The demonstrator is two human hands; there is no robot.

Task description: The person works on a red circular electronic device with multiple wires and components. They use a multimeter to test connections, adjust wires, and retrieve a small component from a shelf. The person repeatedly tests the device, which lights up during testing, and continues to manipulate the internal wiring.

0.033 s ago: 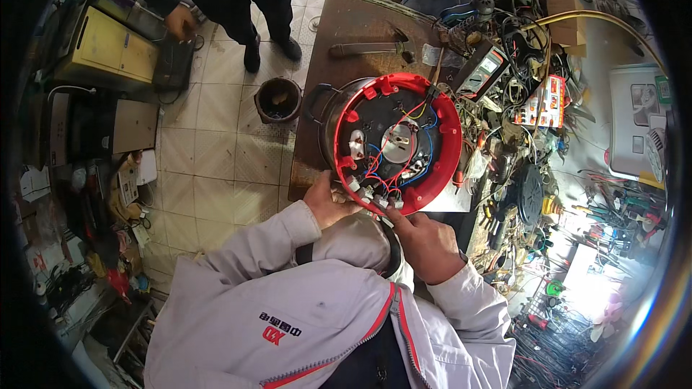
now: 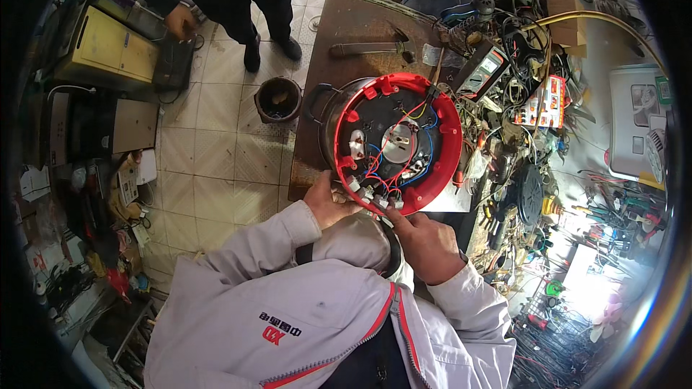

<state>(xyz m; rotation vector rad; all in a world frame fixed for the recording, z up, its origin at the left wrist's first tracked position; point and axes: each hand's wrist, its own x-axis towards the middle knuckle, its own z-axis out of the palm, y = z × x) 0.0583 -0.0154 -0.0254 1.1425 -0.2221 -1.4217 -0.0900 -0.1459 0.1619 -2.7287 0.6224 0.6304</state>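
Note:
A round electric cooker (image 2: 455, 130) stands bottom up at the near edge of the table, its red plastic ring facing me. Inside the ring a dark plate carries a round metal disc (image 2: 399, 143) and red, blue and yellow-green wires. Several pale connectors (image 2: 366, 193) sit along the near side of the ring. My left hand (image 2: 329, 202) grips the near-left rim, its fingertips partly hidden beneath. My right hand (image 2: 427, 243) is closed at the near rim, index finger and thumb by the connectors. Whether a small part is pinched there is hidden.
A hammer (image 2: 369, 48) lies on the brown table (image 2: 346, 18) beyond the cooker. To the right are a multimeter (image 2: 484, 72), tangled cables and many tools. A dark bucket (image 2: 278, 99) stands on the floor at left, near another person (image 2: 234, 0).

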